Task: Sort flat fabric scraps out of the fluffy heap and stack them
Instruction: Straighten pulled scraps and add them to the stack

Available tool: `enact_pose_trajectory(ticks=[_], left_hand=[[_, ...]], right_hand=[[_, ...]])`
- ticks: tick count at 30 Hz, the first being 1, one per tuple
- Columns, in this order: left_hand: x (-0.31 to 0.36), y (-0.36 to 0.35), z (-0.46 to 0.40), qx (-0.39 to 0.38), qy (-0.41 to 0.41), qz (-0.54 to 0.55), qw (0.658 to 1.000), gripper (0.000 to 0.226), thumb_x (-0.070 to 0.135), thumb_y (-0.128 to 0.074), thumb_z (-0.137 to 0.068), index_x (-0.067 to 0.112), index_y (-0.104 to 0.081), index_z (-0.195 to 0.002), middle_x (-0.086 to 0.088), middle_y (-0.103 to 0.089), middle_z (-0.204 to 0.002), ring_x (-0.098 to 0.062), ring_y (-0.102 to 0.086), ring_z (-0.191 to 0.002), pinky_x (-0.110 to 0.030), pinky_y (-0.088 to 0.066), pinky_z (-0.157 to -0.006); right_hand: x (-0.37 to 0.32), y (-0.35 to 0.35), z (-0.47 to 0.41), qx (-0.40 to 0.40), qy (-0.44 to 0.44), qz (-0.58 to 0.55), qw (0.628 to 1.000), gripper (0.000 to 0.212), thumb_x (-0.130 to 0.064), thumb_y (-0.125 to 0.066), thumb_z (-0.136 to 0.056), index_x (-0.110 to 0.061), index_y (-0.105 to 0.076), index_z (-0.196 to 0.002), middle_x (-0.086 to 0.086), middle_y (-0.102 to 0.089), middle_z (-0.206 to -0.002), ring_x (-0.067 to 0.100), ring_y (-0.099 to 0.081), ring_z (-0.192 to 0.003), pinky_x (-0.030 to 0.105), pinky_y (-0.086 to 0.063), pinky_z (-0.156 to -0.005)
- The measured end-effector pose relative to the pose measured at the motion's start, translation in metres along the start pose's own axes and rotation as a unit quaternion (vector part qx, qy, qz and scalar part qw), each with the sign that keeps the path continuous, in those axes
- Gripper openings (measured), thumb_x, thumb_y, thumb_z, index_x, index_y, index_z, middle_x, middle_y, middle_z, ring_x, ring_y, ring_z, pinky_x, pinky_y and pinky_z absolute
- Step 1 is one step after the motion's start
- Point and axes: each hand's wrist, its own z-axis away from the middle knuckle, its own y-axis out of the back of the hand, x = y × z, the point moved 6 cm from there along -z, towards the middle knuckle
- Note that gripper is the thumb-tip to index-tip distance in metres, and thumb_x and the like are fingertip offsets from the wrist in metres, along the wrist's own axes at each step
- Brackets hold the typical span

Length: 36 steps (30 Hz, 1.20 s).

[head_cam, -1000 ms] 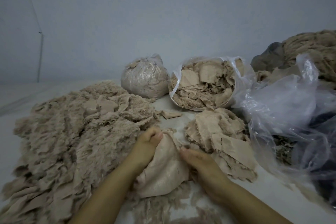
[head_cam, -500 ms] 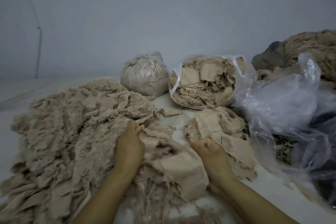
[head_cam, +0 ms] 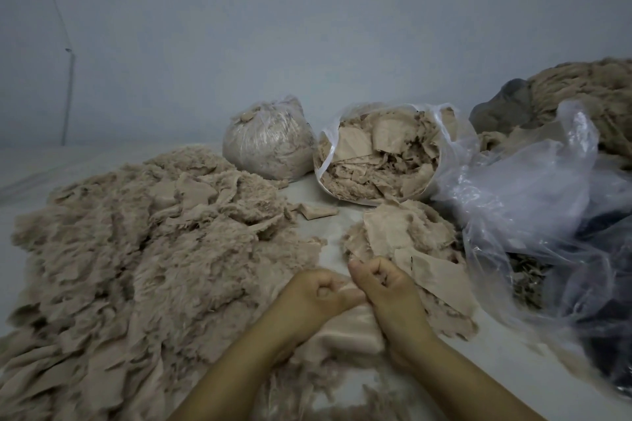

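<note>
Both hands meet near the front edge of the white surface, which could be a desk or the floor; I cannot tell which. The left hand is curled into a fist, thumb pointing right, and the right hand is curled likewise just beside it, the two touching at the thumbs. Each grip is clamped on the same flat fabric scrap, a smooth beige piece that hangs bunched beneath the knuckles and rests on the surface between the wrists.

The fluffy heap fills the left half of the surface, and its near edge reaches under the left forearm. The stack of flat scraps lies just beyond the right hand, toward the right side, touching a crumpled clear plastic bag. Behind it, toward the back edge, an open bag of scraps lies on its side, with a tied bag of fluff beside it.

The step in hand looks like freeing and flattening this scrap before it goes on the stack. To do it well, the hands should draw apart along the top edge so the cloth opens out, shake loose any fluff clinging to it, then lay it smooth on the stack with edges roughly matching those below. Pulling too hard near the heap may drag fluffy pieces along.
</note>
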Motion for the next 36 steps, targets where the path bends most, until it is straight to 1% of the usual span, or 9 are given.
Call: enact_pose_trajectory(ticks=[4, 7, 10, 13, 17, 22, 26, 32, 36], left_hand=[[-0.011, 0.014, 0.0, 0.036, 0.03, 0.093, 0.995, 0.022, 0.011, -0.057, -0.092, 0.013, -0.069, -0.073, 0.004, -0.062, -0.061, -0.007, -0.055, -0.057, -0.016, -0.042, -0.052], [-0.018, 0.032, -0.001, 0.076, 0.036, 0.187, 0.979, 0.016, 0.012, -0.053, -0.093, 0.004, -0.067, -0.09, -0.005, -0.066, -0.069, -0.014, -0.061, -0.06, -0.02, -0.047, -0.052], [-0.017, 0.032, -0.003, 0.055, 0.006, 0.228, 0.972, 0.023, 0.019, -0.056, -0.086, 0.005, -0.067, -0.1, -0.014, -0.071, -0.087, -0.023, -0.066, -0.076, -0.03, -0.053, -0.067], [-0.016, 0.023, -0.005, 0.04, -0.004, 0.249, 0.968, 0.022, 0.021, -0.056, -0.084, 0.008, -0.069, -0.095, -0.013, -0.071, -0.087, -0.022, -0.067, -0.074, -0.029, -0.055, -0.064], [-0.019, 0.02, -0.005, 0.031, 0.008, 0.303, 0.952, 0.017, 0.017, -0.056, -0.09, 0.009, -0.07, -0.088, -0.014, -0.07, -0.088, -0.02, -0.067, -0.077, -0.028, -0.055, -0.065], [-0.014, 0.008, -0.002, 0.048, -0.021, 0.132, 0.99, 0.015, 0.019, -0.065, -0.086, 0.01, -0.068, -0.098, -0.006, -0.074, -0.094, -0.019, -0.069, -0.092, -0.027, -0.055, -0.081], [-0.011, 0.022, -0.004, 0.168, -0.007, 0.176, 0.97, 0.019, 0.0, -0.056, -0.09, 0.014, -0.069, -0.086, 0.01, -0.07, -0.075, 0.004, -0.065, -0.068, -0.008, -0.047, -0.06], [-0.022, 0.055, -0.002, 0.234, 0.014, 0.37, 0.899, 0.033, 0.007, -0.048, -0.094, 0.008, -0.071, -0.071, -0.011, -0.069, -0.07, -0.028, -0.064, -0.068, -0.034, -0.052, -0.067], [-0.011, 0.044, 0.001, 0.186, -0.04, 0.252, 0.949, 0.022, 0.01, -0.06, -0.088, 0.023, -0.075, -0.08, 0.001, -0.075, -0.084, -0.011, -0.071, -0.076, -0.017, -0.053, -0.059]], right_hand=[[0.003, 0.024, -0.014, 0.063, -0.02, -0.002, 0.998, 0.033, -0.026, -0.066, -0.085, -0.012, -0.044, -0.065, -0.005, -0.039, -0.042, 0.006, -0.031, -0.036, 0.018, -0.027, -0.035], [0.009, 0.022, -0.014, -0.068, -0.077, 0.016, 0.995, 0.033, -0.042, -0.067, -0.075, -0.017, -0.049, -0.062, -0.004, -0.037, -0.042, 0.008, -0.027, -0.036, 0.018, -0.023, -0.034], [0.012, 0.002, -0.002, -0.193, -0.077, 0.11, 0.972, 0.048, -0.065, -0.058, -0.07, -0.018, -0.06, -0.06, 0.002, -0.053, -0.049, 0.012, -0.048, -0.045, 0.02, -0.042, -0.049], [0.01, -0.005, -0.003, -0.154, -0.02, 0.133, 0.979, 0.049, -0.063, -0.061, -0.073, -0.014, -0.061, -0.078, -0.001, -0.062, -0.073, 0.012, -0.058, -0.067, 0.03, -0.046, -0.068], [0.007, -0.012, 0.001, -0.13, 0.02, 0.091, 0.987, 0.048, -0.046, -0.06, -0.079, 0.001, -0.05, -0.078, 0.01, -0.046, -0.073, 0.02, -0.043, -0.069, 0.035, -0.035, -0.065], [0.014, -0.011, -0.004, -0.069, 0.019, 0.169, 0.983, 0.029, -0.021, -0.054, -0.095, 0.0, -0.054, -0.075, 0.005, -0.049, -0.066, 0.017, -0.042, -0.064, 0.033, -0.037, -0.06], [0.013, -0.008, -0.006, -0.03, 0.017, 0.177, 0.984, 0.037, -0.036, -0.053, -0.094, -0.015, -0.044, -0.065, 0.001, -0.041, -0.059, 0.015, -0.038, -0.058, 0.029, -0.032, -0.057], [0.008, 0.0, 0.0, -0.023, -0.004, 0.158, 0.987, 0.043, -0.047, -0.052, -0.088, -0.021, -0.052, -0.054, -0.009, -0.051, -0.051, -0.002, -0.041, -0.042, 0.014, -0.033, -0.047], [0.002, -0.013, 0.005, -0.094, -0.014, 0.202, 0.975, 0.059, -0.072, -0.042, -0.071, -0.016, -0.063, -0.072, -0.013, -0.057, -0.06, -0.001, -0.051, -0.056, 0.018, -0.041, -0.061]])
